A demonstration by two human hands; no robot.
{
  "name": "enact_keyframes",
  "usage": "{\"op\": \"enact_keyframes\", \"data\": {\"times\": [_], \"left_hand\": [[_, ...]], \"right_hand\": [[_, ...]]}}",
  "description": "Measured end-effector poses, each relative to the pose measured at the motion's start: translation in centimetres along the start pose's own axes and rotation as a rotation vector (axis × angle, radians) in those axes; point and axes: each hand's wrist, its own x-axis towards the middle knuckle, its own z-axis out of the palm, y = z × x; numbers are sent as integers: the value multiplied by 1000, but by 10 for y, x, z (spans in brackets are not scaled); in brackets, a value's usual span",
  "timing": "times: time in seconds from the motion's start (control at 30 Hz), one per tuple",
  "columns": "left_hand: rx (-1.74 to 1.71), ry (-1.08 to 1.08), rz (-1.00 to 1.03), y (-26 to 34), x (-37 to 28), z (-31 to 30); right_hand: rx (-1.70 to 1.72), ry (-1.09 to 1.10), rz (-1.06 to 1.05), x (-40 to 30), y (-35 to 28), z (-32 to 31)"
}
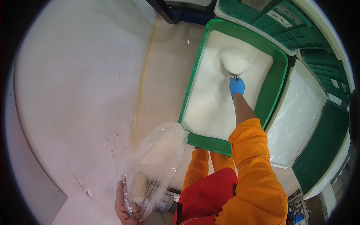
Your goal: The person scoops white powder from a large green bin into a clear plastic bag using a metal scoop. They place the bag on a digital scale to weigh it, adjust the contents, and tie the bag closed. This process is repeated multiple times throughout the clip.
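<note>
My right hand (236, 87), in a blue glove, grips the handle of a metal scoop (235, 76). White powder or fine granules (208, 104) fill much of a green plastic tub (222, 147); the scoop is among them, and a heap of the same white material covers its bowl. At the lower left, my bare left hand (123, 206) holds a clear plastic bag (166, 152) by its edge. The bag hangs open-looking and see-through, and its far end reaches the tub's near left corner. Whether anything is inside the bag is unclear.
Beside the tub on the right stand white bins (296, 112) and green lids or bins (320, 149), some bearing labels. A pale wall (84, 98) with cracked paint runs along the left. Tiled floor (168, 73) shows between wall and tub. A dark metal leg (166, 11) stands beyond.
</note>
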Motion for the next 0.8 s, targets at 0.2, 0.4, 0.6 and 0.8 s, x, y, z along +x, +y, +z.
{"op": "enact_keyframes", "data": {"times": [0.2,0.4,0.6,0.8], "left_hand": [[-168,-96,-23,35,-13,-3],[-124,-288,55,26,-25,-26],[-50,-343,146,20,-20,-4],[-74,-444,212,9,-24,10]], "right_hand": [[9,79,-16,-85,42,-72],[-74,41,-163,-174,68,-176],[-42,-11,-233,-241,66,-271],[-206,-84,-402,-261,47,-347]]}}
